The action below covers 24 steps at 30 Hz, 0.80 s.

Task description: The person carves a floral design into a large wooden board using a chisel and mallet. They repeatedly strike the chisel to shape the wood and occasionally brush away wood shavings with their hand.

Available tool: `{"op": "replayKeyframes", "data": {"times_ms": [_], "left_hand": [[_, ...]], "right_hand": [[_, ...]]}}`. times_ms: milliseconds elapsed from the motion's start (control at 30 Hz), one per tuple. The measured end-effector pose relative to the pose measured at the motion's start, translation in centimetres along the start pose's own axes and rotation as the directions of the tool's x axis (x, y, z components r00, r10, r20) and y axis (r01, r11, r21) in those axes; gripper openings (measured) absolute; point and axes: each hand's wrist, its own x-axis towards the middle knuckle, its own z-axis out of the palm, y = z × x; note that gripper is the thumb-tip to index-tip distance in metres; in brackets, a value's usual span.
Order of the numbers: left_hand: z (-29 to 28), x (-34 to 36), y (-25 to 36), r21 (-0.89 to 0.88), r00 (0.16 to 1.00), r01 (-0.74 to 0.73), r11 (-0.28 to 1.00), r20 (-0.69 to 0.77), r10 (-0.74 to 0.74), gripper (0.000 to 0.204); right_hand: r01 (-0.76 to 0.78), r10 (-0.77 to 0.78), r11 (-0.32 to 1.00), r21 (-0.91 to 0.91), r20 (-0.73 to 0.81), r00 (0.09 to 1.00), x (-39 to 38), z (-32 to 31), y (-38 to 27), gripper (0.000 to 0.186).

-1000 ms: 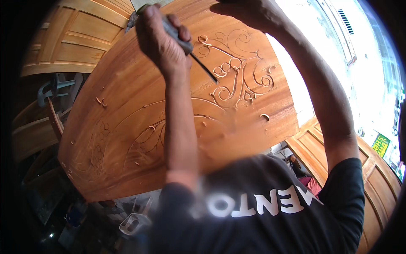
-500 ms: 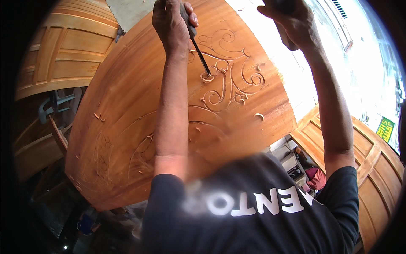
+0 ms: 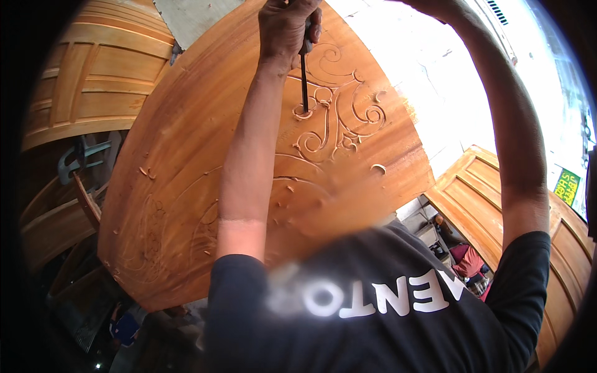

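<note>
My left hand (image 3: 289, 31) is closed around the handle of a carving chisel (image 3: 305, 84), its dark steel shaft pointing down. The chisel's tip rests at a small carved ring in a reddish-brown wooden panel (image 3: 180, 161). Carved scrolls (image 3: 339, 118) spread to the right of the tip, and curled wood shavings (image 3: 378, 168) lie on the surface. My right hand (image 3: 438, 7) is raised at the top edge, mostly cut off by the frame. Its fingers, and whatever they may hold, are hidden now.
Panelled wooden doors stand at the left (image 3: 102, 68) and at the right (image 3: 476, 180). A pale green plastic chair (image 3: 78, 158) is left of the panel. Reddish cloth (image 3: 466, 260) lies at the right, and a green-and-yellow sign (image 3: 566, 186) hangs at the far right.
My left hand has shifted right, turning the chisel more upright with its tip at the same ring. My right hand, which held a dark wooden block-like tool, has risen mostly out of view.
</note>
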Motion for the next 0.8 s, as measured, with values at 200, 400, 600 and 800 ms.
{"op": "replayKeyframes", "data": {"times_ms": [200, 400, 600, 800], "left_hand": [[-0.3, 0.5, -1.2, -0.009, 0.983, 0.176, 0.984, 0.048, -0.175, 0.019], [2.5, 0.0, -1.0, 0.011, 0.905, 0.287, 0.958, 0.323, -0.275, 0.022], [3.6, -1.2, -2.1, 0.119, 0.814, 0.26, 0.958, 0.506, -0.284, 0.04], [5.0, -1.7, -1.5, 0.121, 0.705, 0.306, 0.944, 0.638, -0.311, 0.034]], "right_hand": [[-0.184, 0.188, 0.982, 0.04, -0.171, 0.967, -2.5, 3.3, 1.7, 0.091], [-0.356, 0.4, 0.917, 0.182, -0.433, 0.808, -7.0, 1.2, 3.7, 0.081], [-0.298, 0.266, 0.946, -0.123, -0.228, 0.937, -14.1, 4.3, 2.6, 0.072], [-0.371, 0.569, 0.802, 0.468, -0.411, 0.712, -18.3, 2.4, 2.0, 0.07]]}}
